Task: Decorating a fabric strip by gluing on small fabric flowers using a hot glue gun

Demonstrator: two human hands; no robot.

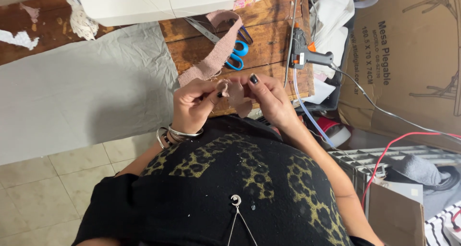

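Both hands, left hand [192, 102] and right hand [266, 95], pinch a small pinkish woven fabric scrap [236, 96] at the wooden surface's [269, 44] near edge; folding looks barely begun

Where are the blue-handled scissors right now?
The blue-handled scissors lie on the wooden table, partly under the pink fabric strip, left of the glue gun.

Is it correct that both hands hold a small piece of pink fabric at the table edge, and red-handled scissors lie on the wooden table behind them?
Not quite: the scissors have blue handles, not red, as the head view shows. The rest holds: the left hand and the right hand hold a small piece of pink fabric at the edge of the wooden table, with the scissors behind them.
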